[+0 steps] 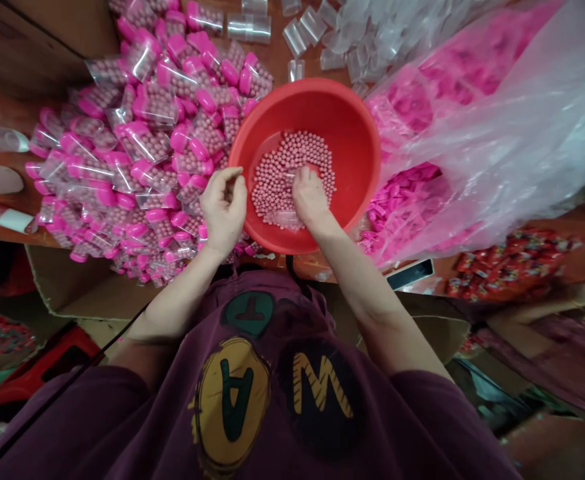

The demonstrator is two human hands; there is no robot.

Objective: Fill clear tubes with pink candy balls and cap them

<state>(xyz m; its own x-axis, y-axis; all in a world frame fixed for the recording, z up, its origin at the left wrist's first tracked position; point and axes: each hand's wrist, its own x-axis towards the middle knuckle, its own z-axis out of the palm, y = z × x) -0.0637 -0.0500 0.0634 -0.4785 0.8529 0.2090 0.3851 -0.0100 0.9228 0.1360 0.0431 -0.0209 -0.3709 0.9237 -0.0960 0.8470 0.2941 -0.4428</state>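
Scooping pink beads (292,167) in red basin (345,127): right hand (309,197) around clear tube (285,219); left hand (225,207) loosely curled, grip indeterminate.

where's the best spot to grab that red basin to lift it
Probably the rolled rim of the red basin, at its bare far-right side, coming from the right. The lip juts outward, giving fingers a ledge. The left hand and right hand crowd the near rim, and capsules press against the left.

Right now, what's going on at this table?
A person works over a red bowl of small pink beads. The right hand is down among the beads; the left hand is at the bowl's near rim, fingers curled. Filled pink-capped containers are piled on the left, empty clear ones behind.
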